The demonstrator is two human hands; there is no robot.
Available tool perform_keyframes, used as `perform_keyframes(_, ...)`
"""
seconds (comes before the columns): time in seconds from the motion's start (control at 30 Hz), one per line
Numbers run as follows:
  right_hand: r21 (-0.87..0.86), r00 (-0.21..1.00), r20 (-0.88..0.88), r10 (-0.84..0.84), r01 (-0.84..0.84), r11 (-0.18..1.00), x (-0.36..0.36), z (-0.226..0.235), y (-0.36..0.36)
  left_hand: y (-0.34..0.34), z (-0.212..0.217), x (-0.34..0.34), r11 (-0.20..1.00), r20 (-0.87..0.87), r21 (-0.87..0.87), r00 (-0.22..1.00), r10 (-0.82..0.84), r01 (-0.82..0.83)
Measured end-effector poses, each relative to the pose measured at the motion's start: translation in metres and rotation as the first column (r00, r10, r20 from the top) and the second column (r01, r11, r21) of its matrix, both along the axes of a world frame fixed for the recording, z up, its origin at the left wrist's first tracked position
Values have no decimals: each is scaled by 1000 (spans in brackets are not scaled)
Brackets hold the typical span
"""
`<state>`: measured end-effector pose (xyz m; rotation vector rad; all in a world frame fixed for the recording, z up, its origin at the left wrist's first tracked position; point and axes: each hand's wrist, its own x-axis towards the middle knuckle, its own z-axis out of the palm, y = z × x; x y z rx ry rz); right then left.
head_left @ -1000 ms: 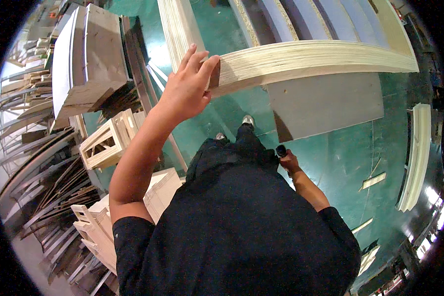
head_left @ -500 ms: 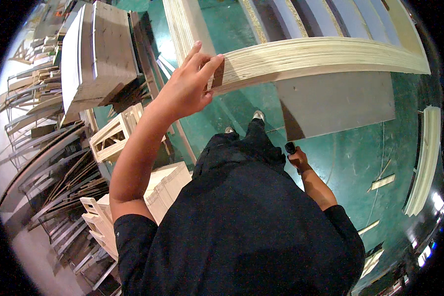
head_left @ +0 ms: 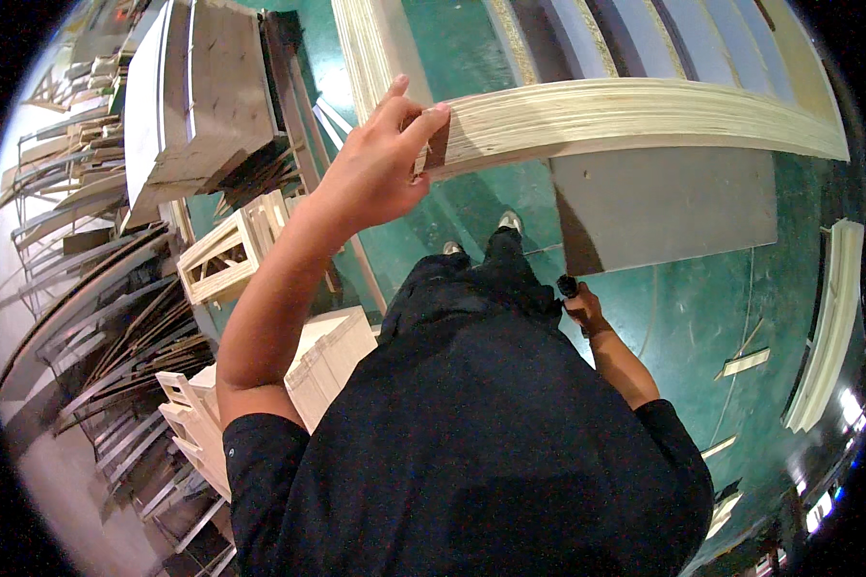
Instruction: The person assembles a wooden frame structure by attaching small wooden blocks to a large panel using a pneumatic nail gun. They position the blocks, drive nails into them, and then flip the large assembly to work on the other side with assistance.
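My left hand rests on the near left corner of a pale wooden frame with layered plywood edges. Its fingers are spread over the corner, and the thumb hangs down beside the near edge. Low at my right side, my right hand is closed around a black tool with a rounded end. Most of that tool is hidden in the hand, so its kind does not show. A grey flat panel lies below the frame's near edge, and grey-blue slats with rough chipboard edges run inside the frame.
Tall stacked boards stand at the far left. Nearer are a small open wooden frame and a pale wooden block stack. Racks of offcuts line the left. Curved pale strips and scrap pieces lie on the green floor at right.
The whole view has shifted slightly, so the frame and panel sit a little lower and further right. Both hands keep their places on the frame corner and the black tool.
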<state>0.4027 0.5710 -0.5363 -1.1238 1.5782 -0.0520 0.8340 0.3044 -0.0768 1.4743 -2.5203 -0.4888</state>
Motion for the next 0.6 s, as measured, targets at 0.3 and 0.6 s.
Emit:
perform_keyframes(0.3,76,992,-119,44,-35,997,9,37,-23,-30,29,31,926,179,186,916,-360,328)
perform_keyframes(0.6,-27,985,-173,-26,21,999,45,72,3,-85,26,52,796,522,-54,697,-492,603)
